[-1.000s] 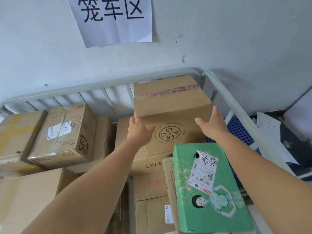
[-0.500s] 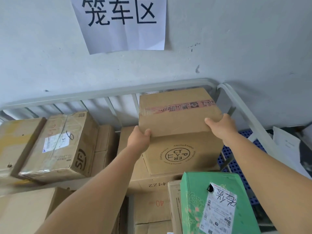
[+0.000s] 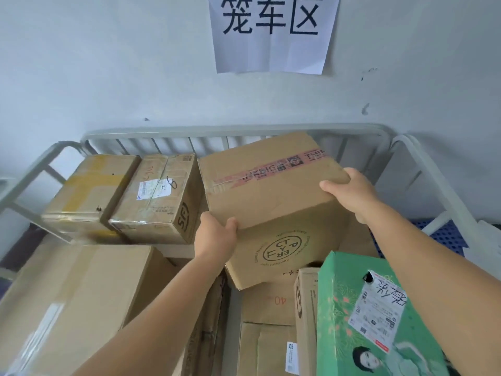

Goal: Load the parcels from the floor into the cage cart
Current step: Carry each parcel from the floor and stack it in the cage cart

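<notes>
A brown cardboard box [image 3: 271,191] with pink printed tape and a round black stamp sits tilted on top of other parcels inside the grey metal cage cart [image 3: 233,131]. My left hand [image 3: 215,234] grips its near left corner, thumb on top. My right hand [image 3: 349,192] grips its near right corner. Both hands hold this same box. Its underside and what it rests on are mostly hidden.
Two taped cartons [image 3: 89,191] [image 3: 160,196] stand at the cart's back left, and a large carton [image 3: 73,302] lies in front of them. A green printed box [image 3: 371,318] with a label stands at the near right. A paper sign [image 3: 273,31] hangs on the wall.
Both hands went from open beside the box to gripping its near corners. The box has turned and tilted, shifting left relative to the cart. The camera view swung left.
</notes>
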### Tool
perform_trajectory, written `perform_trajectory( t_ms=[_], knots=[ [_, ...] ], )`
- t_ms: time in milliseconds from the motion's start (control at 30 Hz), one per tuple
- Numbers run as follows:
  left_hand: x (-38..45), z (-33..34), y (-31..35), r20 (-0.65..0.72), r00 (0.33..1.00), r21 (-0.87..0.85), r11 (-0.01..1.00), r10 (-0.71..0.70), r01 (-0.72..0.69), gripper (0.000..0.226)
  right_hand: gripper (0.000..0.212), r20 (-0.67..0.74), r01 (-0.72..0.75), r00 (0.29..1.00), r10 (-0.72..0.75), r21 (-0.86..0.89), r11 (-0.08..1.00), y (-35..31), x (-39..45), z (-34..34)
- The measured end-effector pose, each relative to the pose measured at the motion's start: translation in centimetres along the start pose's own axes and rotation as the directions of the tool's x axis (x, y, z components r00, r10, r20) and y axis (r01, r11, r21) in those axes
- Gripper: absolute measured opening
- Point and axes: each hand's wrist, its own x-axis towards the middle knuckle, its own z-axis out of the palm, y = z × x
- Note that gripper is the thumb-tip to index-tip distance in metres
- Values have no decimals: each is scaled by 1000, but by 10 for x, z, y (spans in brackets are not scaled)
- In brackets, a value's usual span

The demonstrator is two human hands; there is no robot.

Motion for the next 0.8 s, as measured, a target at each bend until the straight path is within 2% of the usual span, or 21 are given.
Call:
perform_trajectory(
  t_ms=[200, 367, 467, 800],
  knots=[
    [-60, -41, -43, -19, 997, -58, 996, -72, 71, 39, 39, 96, 57, 994, -56, -6, 998, -15, -53, 27],
    [-105, -57, -84, -10, 988, -120, 981, -155, 153, 43, 59, 172, 101, 981, -94, -31, 994, -22, -97, 44],
    [-123, -64, -106, -5, 978, -130, 970, -208, 206, 41, 57, 227, 112, 969, -96, -57, 992, -24, -114, 57],
    [-148, -50, -137, -69, 928, -154, 923, -367, 354, 39, 66, 397, 168, 910, -122, -83, 982, -19, -116, 93]
  ],
)
